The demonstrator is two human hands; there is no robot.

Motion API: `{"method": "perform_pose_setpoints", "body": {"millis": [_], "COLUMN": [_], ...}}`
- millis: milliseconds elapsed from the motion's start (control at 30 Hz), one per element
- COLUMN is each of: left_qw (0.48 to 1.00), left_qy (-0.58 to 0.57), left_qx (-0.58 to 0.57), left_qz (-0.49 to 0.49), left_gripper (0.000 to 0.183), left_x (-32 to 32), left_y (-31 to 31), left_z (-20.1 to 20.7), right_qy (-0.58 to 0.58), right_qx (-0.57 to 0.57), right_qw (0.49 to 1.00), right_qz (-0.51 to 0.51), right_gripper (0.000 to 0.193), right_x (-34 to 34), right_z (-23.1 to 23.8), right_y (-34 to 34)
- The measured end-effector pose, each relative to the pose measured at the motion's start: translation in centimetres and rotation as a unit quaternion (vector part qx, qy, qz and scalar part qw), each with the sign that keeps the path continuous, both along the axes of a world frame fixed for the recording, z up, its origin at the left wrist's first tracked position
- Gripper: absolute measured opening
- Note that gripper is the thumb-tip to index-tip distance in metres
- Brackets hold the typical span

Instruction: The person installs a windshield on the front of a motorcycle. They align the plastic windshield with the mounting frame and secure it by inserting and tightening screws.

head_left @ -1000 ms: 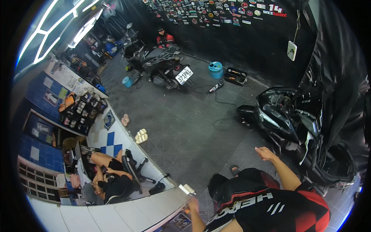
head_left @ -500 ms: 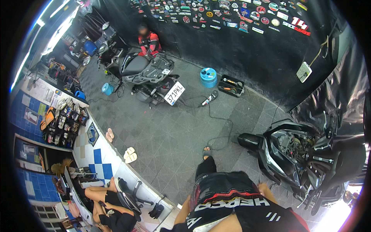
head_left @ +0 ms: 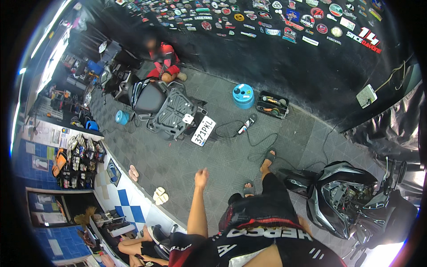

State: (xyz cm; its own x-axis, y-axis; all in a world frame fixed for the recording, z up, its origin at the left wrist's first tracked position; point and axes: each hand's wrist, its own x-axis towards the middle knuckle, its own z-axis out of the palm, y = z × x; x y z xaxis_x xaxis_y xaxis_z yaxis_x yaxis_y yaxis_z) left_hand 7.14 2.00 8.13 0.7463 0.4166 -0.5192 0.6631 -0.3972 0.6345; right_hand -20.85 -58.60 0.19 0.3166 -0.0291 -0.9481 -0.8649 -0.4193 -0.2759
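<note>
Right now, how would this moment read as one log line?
left hand: above grey floor, nothing visibly held | right hand: not clearly visible | ahead-left: racked motorcycle | right: open-panelled motorcycle

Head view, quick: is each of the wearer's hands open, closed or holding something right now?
Left hand: closed, fingers curled in; nothing can be seen in it.
Right hand: mostly hidden at the body's side; cannot be told.
</note>
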Motion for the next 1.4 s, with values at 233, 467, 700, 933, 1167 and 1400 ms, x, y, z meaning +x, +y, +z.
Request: {"method": "perform_pose_setpoints", "body": {"millis": [233, 467, 700, 933, 1167, 1400], "left_qw": [0.983, 0.945, 0.907, 0.978, 0.979, 0.722], "left_qy": [0.041, 0.127, 0.233, 0.057, 0.074, 0.137], "left_qx": [-0.132, -0.298, -0.041, -0.036, -0.097, 0.067], "left_qz": [-0.117, -0.041, -0.349, -0.199, -0.164, -0.675], "left_gripper": [0.048, 0.047, 0.053, 0.061, 0.054, 0.047], "left_x": [9.6, 7.6, 17.3, 30.4, 27.7, 20.0], "left_y": [-9.8, -10.8, -10.7, -10.2, -6.8, -1.1], "left_z": [-0.1, -13.7, -8.1, -0.5, -5.8, -11.6], "right_qy": [-0.106, -0.137, -0.422, -0.103, -0.140, -0.098], "right_qx": [0.020, 0.050, -0.234, -0.086, 0.021, 0.049], "right_qw": [0.939, 0.978, 0.812, 0.990, 0.990, 0.982], "right_qz": [0.326, -0.149, 0.329, 0.050, -0.011, -0.152], "right_gripper": [0.022, 0.027, 0.054, 0.040, 0.037, 0.035], "right_x": [24.9, 39.0, 33.2, 28.7, 37.7, 39.2], "right_z": [0.3, 10.3, 3.7, 2.0, 8.0, 13.0], "right_y": [-2.6, -8.9, -10.1, -1.7, 3.6, 6.9]}}
